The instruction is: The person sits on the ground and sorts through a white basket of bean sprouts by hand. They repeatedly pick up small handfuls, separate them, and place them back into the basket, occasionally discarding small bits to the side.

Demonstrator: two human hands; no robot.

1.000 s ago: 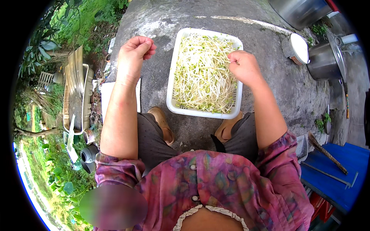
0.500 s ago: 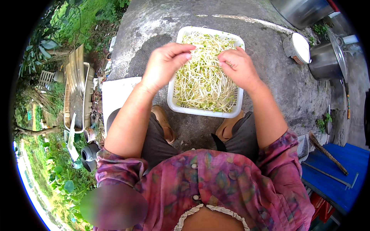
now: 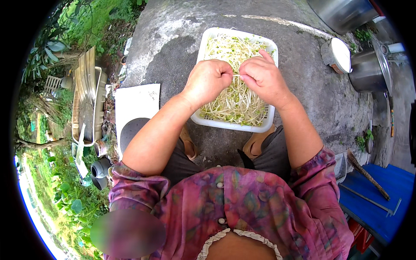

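Note:
A white plastic basket point(image 3: 236, 125) stands on the concrete in front of my feet, heaped with pale bean sprouts point(image 3: 234, 102) that have yellow-green heads. Over the heap, my left hand point(image 3: 210, 81) and my right hand point(image 3: 263, 79) are close together, thumb and fingers pinched. A single bean sprout point(image 3: 236, 75) stretches across the small gap between the fingertips, one end in each pinch. The curled fingers of my left hand hide part of its end.
A white board point(image 3: 136, 102) lies left of the basket. Farther left is a worn tub point(image 3: 102, 93) with corrugated sheets, beside plants. At right stand a white bucket point(image 3: 339, 55) and metal pots point(image 3: 366, 69). A stick point(image 3: 368, 173) lies on a blue surface point(image 3: 377, 197) at lower right.
My left hand has moved right and down, and now meets my right hand over the sprouts. The right hand has shifted slightly left and down. One sprout now shows between them.

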